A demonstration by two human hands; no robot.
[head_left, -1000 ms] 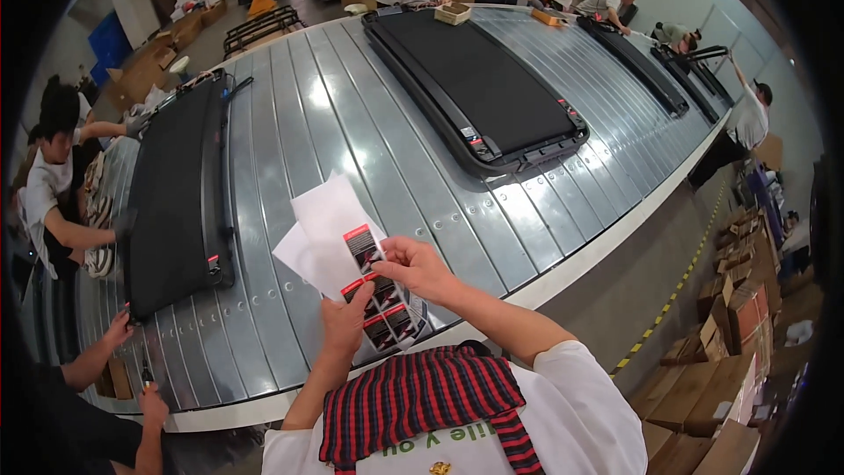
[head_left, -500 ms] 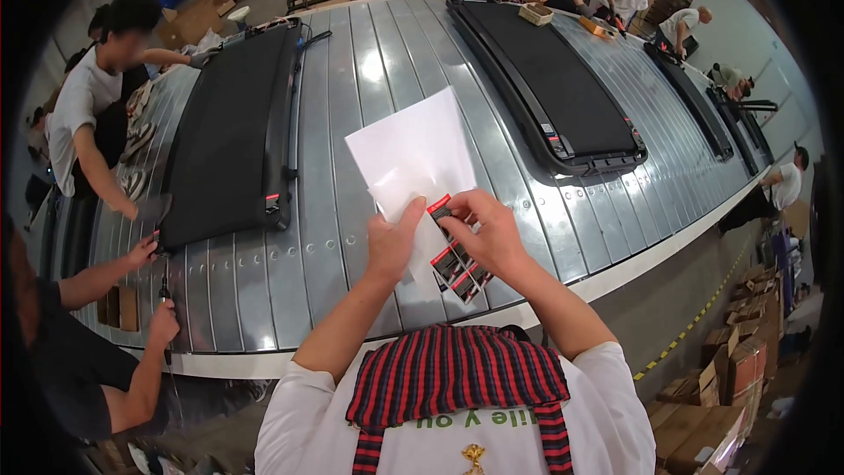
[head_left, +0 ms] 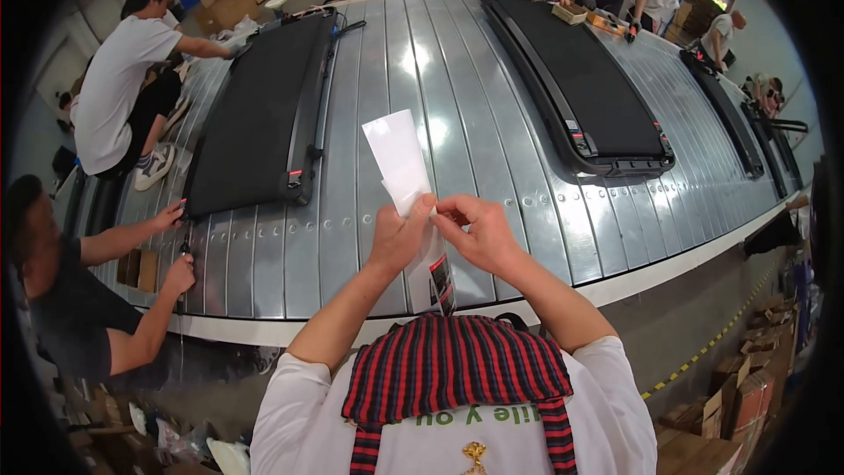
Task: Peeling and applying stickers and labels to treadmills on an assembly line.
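In front of my chest, my left hand (head_left: 398, 236) is closed around a bundle of white label sheets (head_left: 396, 148), thumb on top. The upper part of the bundle stands up curled and narrow beyond the hand. Below the hand hangs its lower part, showing red-and-black printed labels (head_left: 440, 275). My right hand (head_left: 483, 230) pinches the right edge of the sheets beside my left thumb; its fingertips partly hide what is between them. Both hands are above the near side of a metal slat conveyor (head_left: 422, 79).
Black treadmill-like units lie on the conveyor, one at left (head_left: 261, 114), another at right (head_left: 576, 84). At the left, one person sits on the conveyor and another works with a tool. Several people stand along the far side. Cardboard boxes (head_left: 752, 405) are piled at lower right.
The sheets have turned from spread and facing me to narrow and curled, with fewer printed labels showing. My right fingers have moved up to the sheets' edge. My view has shifted slightly.
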